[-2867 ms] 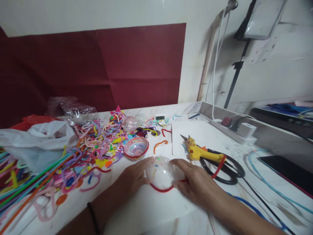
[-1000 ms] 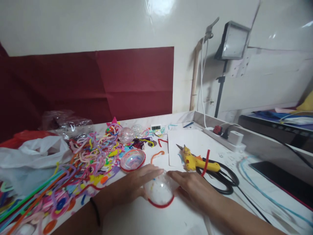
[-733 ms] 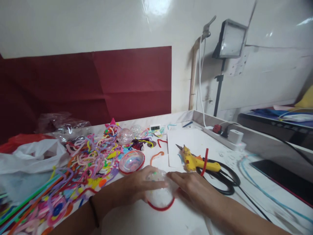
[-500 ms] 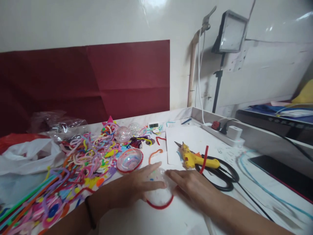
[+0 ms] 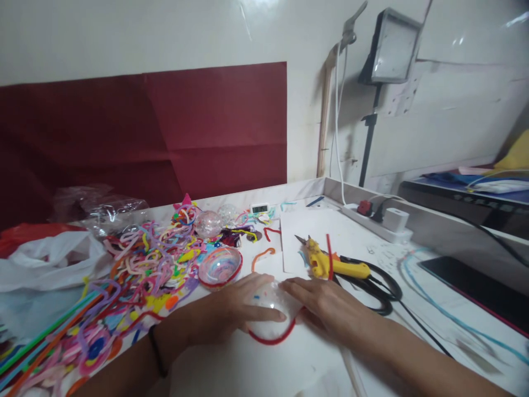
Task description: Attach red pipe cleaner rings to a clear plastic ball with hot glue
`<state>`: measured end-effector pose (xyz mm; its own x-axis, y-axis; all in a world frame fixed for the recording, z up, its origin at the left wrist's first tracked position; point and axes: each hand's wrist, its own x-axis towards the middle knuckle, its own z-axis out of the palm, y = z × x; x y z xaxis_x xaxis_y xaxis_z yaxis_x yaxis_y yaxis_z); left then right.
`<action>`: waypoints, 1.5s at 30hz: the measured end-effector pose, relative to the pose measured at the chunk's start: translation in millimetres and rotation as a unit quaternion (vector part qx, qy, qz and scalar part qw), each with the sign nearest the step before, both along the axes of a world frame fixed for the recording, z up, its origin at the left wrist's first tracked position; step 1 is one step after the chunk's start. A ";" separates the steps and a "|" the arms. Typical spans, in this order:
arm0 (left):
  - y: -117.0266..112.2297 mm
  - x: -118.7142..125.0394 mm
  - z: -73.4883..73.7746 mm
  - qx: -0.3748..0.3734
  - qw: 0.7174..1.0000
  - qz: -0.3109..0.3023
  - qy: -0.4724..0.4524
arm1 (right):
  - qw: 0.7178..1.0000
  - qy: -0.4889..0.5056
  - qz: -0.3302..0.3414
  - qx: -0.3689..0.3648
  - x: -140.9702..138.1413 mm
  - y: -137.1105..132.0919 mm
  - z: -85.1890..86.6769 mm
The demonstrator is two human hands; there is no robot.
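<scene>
A clear plastic half-sphere (image 5: 268, 322) lies dome-up on the white table, flecked with colour inside. A red pipe cleaner (image 5: 273, 338) runs around its rim, and its free end (image 5: 329, 255) sticks up past my right hand. My left hand (image 5: 242, 309) lies over the dome's left side, fingers curved across its top. My right hand (image 5: 320, 300) presses the dome's right side, fingertips near the top. Both hands are closed around the dome.
A second half-sphere (image 5: 220, 267) with coloured swirls sits just behind. A heap of pipe cleaners (image 5: 140, 270) and a white plastic bag (image 5: 45, 264) fill the left. A yellow glue gun (image 5: 330, 264), its black cable (image 5: 380, 292), white paper and a power strip (image 5: 384, 220) lie right.
The left fingers have slid further over the dome's top. The red pipe cleaner's free end has swung from leaning right to nearly upright. The camera has tilted a little.
</scene>
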<state>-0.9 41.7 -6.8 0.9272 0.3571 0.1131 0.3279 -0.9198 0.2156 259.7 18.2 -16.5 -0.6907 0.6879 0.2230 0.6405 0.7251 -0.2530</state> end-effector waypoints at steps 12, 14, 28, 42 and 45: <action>-1.6 -0.1 4.9 -0.040 0.999 0.011 0.008 | 0.989 -0.075 0.028 0.123 7.6 2.4 8.3; -2.3 1.0 6.5 -0.055 0.998 0.007 -0.001 | 0.987 -0.103 0.025 0.122 7.1 2.4 8.6; 0.3 0.0 1.5 -0.010 1.000 0.012 -0.016 | 0.999 -0.030 -0.008 0.039 1.0 -1.6 -2.5; -4.3 5.6 7.2 -0.003 0.999 -0.003 -0.031 | 1.000 -0.006 -0.003 0.017 -2.9 3.2 0.6; -4.0 6.0 12.2 -0.023 1.000 0.013 -0.010 | 1.000 -0.003 0.000 0.012 -3.8 3.3 2.2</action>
